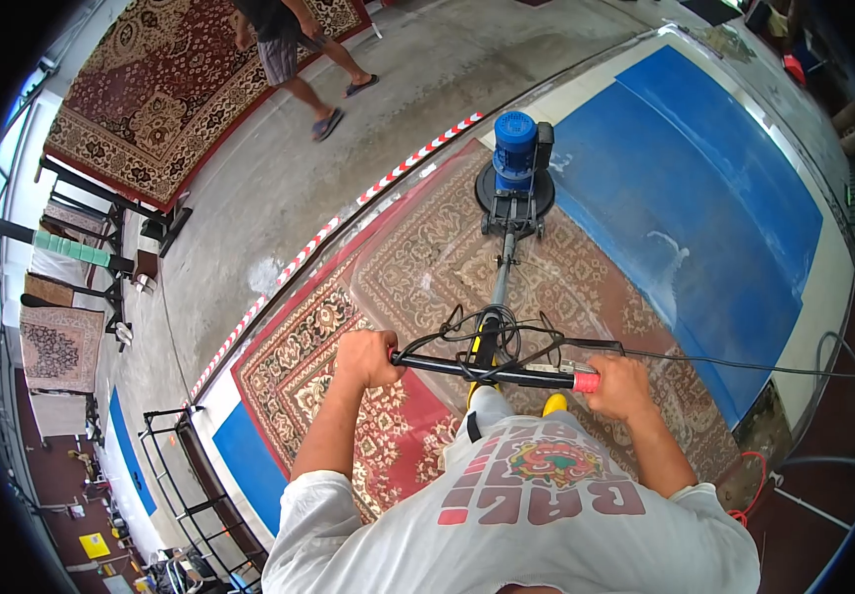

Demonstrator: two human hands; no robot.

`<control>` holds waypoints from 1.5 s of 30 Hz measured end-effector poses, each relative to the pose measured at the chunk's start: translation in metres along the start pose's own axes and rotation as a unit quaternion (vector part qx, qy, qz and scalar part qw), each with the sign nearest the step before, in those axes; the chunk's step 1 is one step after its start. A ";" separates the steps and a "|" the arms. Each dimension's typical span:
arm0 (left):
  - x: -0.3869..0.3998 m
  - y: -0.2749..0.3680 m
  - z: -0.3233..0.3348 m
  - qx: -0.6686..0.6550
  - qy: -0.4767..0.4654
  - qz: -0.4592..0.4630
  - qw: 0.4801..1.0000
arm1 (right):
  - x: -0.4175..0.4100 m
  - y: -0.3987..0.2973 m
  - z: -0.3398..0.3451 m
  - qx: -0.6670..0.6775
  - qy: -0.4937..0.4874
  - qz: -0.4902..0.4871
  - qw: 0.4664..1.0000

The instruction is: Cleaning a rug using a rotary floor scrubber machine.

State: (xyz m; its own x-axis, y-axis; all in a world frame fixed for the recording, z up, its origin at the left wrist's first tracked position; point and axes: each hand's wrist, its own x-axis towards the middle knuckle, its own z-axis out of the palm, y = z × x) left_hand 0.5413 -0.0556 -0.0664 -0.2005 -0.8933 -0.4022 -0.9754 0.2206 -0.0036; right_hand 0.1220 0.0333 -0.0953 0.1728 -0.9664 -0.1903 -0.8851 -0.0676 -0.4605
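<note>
My left hand [369, 358] is closed around the left end of the black handlebar [501, 377] of a floor scrubbing machine. The red grip at its other end is held by my right hand [618, 387]. A grey shaft runs forward from the bar to the machine's blue motor [515, 141], mounted over a round black head. That head rests at the far edge of a red and beige patterned carpet [427, 282], partly covered in whitish suds or water. A black cable [739, 364] is looped about the handlebar and trails off to the right.
Blue sheeting [694, 185] lies beyond the carpet. Red and white striped tape [420, 158] edges the wash area at left. A person [286, 44] walks past a hanging carpet [152, 96]. A black metal rack [189, 505] stands lower left; a red hose [758, 482] lies at right.
</note>
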 end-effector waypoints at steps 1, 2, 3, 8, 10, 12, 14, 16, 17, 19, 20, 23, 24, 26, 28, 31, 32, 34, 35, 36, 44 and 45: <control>0.009 -0.010 -0.005 0.002 0.010 0.005 1.000 | 0.014 -0.009 -0.001 0.007 -0.017 0.017 1.000; 0.021 -0.021 -0.008 -0.006 0.015 0.001 1.000 | 0.029 -0.015 -0.001 -0.002 -0.017 0.012 1.000; 0.037 -0.032 -0.012 -0.001 0.016 0.001 1.000 | 0.043 -0.020 0.000 0.001 -0.019 0.023 1.000; 0.100 -0.075 -0.047 -0.002 0.058 0.007 0.998 | 0.116 -0.043 -0.011 -0.011 -0.016 0.036 0.999; 0.111 -0.087 -0.052 -0.008 0.069 0.011 0.998 | 0.139 -0.060 -0.028 -0.011 -0.024 0.053 0.998; 0.124 -0.095 -0.055 -0.009 0.088 -0.006 0.996 | 0.155 -0.059 -0.030 -0.036 -0.023 0.069 0.997; 0.129 -0.096 -0.047 0.003 0.071 -0.008 0.997 | 0.162 -0.054 -0.023 -0.025 -0.026 0.039 0.999; 0.127 -0.090 -0.038 0.006 0.057 -0.019 0.998 | 0.164 -0.040 -0.012 -0.038 -0.039 0.032 0.998; 0.122 -0.085 -0.033 0.003 0.052 -0.031 0.998 | 0.165 -0.032 -0.007 -0.040 -0.039 0.030 0.998; 0.109 -0.068 -0.027 -0.014 0.046 -0.045 0.998 | 0.160 -0.016 0.000 -0.044 -0.031 0.029 0.998; 0.102 -0.058 -0.025 -0.012 0.056 -0.040 0.998 | 0.160 -0.008 -0.003 -0.047 -0.020 0.030 0.998; 0.077 -0.025 -0.009 -0.033 0.027 -0.076 0.996 | 0.153 0.018 -0.006 -0.061 -0.024 0.010 0.998; 0.066 -0.015 0.002 -0.044 0.029 -0.088 0.995 | 0.149 0.022 -0.010 -0.057 -0.019 0.008 0.998; 0.046 0.006 0.020 -0.050 0.031 -0.101 0.993 | 0.137 0.031 -0.014 -0.090 -0.046 -0.002 0.995; 0.026 0.030 0.036 -0.061 0.013 -0.140 0.988 | 0.121 0.045 -0.009 -0.072 -0.046 -0.016 0.996; -0.010 0.060 0.037 -0.064 0.004 -0.167 0.984 | 0.100 0.063 -0.005 -0.062 -0.052 -0.044 0.996; -0.025 0.066 0.041 -0.064 0.002 -0.183 0.981 | 0.092 0.064 -0.002 -0.066 -0.057 -0.057 0.995; -0.054 0.069 0.059 -0.066 -0.019 -0.197 0.978 | 0.080 0.062 0.004 -0.049 -0.065 -0.088 0.993; -0.068 0.069 0.070 -0.069 -0.007 -0.216 0.974 | 0.077 0.057 0.005 -0.064 -0.066 -0.111 0.989; -0.086 0.069 0.080 -0.070 0.003 -0.236 0.969 | 0.073 0.052 0.005 -0.077 -0.069 -0.136 0.985; -0.183 0.074 0.074 -0.104 0.014 -0.273 0.956 | 0.021 0.004 -0.002 -0.060 -0.093 -0.226 0.968; -0.202 0.068 0.087 -0.101 0.006 -0.285 0.953 | 0.017 -0.004 0.001 -0.063 -0.092 -0.228 0.967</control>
State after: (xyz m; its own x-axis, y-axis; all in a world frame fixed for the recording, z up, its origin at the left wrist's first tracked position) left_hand 0.5234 0.1735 -0.0653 0.3679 -0.8498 -0.3774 -0.9235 -0.3814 -0.0414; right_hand 0.1295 0.0175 -0.0976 0.6218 -0.7689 -0.1491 -0.7422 -0.5177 -0.4255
